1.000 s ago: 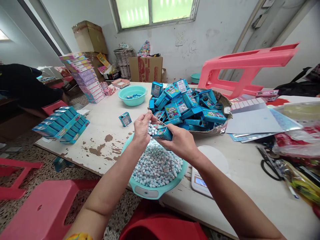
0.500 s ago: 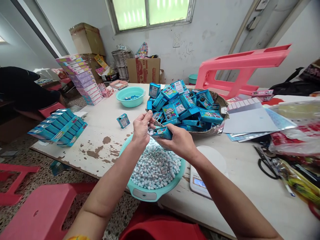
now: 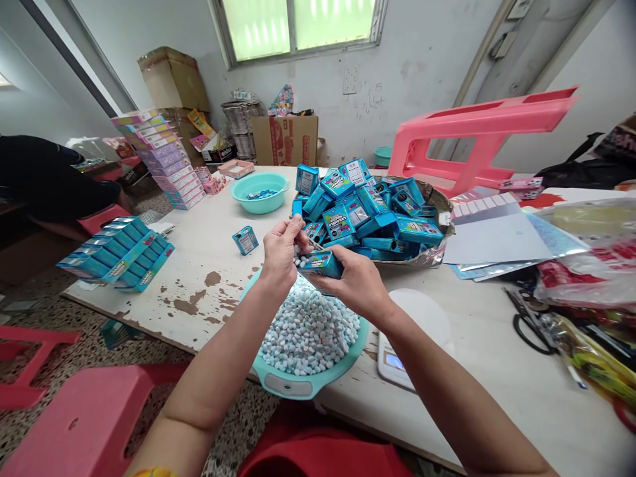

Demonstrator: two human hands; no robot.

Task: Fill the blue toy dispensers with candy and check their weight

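My right hand (image 3: 355,281) grips a small blue candy box (image 3: 322,262), held on its side above a teal bowl (image 3: 293,385) heaped with small white-and-blue candies (image 3: 311,330). My left hand (image 3: 281,250) is at the box's open end, cupping some candies against it, with thumb and finger pinching the flap. Just beyond the hands, a pile of the same blue boxes (image 3: 370,209) fills a foil-lined tray.
A white scale (image 3: 397,361) lies right of the bowl. A lone blue box (image 3: 245,239), a second teal bowl (image 3: 262,190), stacked blue cartons (image 3: 119,252), purple cartons (image 3: 163,159), an overturned pink stool (image 3: 477,132), scissors (image 3: 529,321), wrappers and paper sheets crowd the table. A person sits far left.
The hands have stayed above the bowl; my left fingers have shifted slightly at the box's open end. The view moved a little.
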